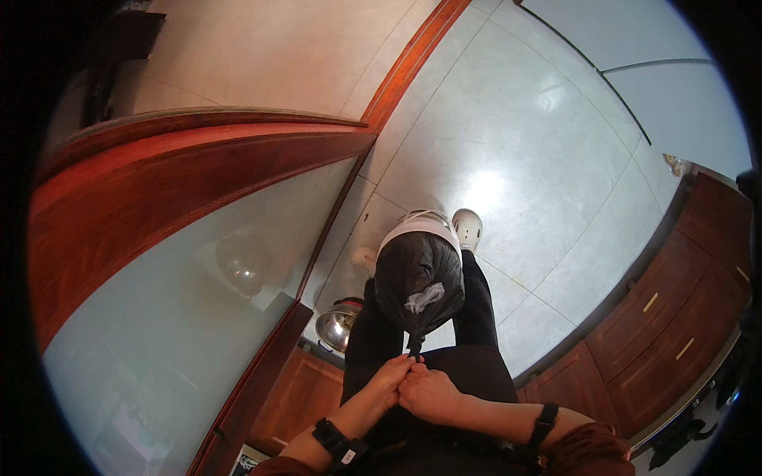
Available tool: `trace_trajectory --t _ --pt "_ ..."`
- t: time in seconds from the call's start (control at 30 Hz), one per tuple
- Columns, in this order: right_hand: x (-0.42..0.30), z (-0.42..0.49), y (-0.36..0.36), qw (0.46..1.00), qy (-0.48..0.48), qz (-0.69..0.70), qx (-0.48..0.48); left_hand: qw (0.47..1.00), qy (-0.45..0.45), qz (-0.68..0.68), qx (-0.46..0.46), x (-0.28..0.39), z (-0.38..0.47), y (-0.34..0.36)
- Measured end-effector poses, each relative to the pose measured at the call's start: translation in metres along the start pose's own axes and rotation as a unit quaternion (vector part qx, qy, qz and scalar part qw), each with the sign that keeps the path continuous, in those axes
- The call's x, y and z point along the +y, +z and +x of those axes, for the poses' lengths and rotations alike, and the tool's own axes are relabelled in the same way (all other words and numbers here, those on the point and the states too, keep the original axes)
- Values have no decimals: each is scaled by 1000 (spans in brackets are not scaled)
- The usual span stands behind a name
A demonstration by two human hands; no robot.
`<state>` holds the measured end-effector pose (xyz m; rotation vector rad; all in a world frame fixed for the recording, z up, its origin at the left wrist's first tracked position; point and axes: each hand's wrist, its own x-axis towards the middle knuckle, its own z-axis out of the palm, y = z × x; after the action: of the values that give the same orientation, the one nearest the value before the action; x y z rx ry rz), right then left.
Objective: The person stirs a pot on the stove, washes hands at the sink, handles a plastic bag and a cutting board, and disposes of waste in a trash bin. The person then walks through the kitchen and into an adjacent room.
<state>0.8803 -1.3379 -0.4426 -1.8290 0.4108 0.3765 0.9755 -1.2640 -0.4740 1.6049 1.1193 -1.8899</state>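
Note:
A full black plastic bag (396,279) rises from a white round bin (419,223) standing on the floor between my legs. Crumpled pale plastic (425,297) shows at the bag's front. The bag's top is gathered into a thin twisted neck drawn towards me. My left hand (393,378) pinches the tip of that neck between its fingers. Right beside it, touching it, my right hand (430,392) is closed on the same neck. The fingertips partly cover one another, so whether the neck is knotted cannot be told.
A steel bowl-shaped vessel (337,327) sits low at the left, near a wooden cabinet (300,398). A wood-framed glass door (196,309) stands to the left. Wooden drawers (646,297) curve along the right, under a counter. White cabinet fronts (661,101) are at the upper right.

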Motion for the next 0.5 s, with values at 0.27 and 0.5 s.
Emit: trace_trajectory --t 0.27,0.5 --pt "1 18 22 993 110 -33 9 993 26 61 -100 13 44 -23" --pt "54 50 51 990 120 -31 70 990 44 17 -132 28 120 -31"
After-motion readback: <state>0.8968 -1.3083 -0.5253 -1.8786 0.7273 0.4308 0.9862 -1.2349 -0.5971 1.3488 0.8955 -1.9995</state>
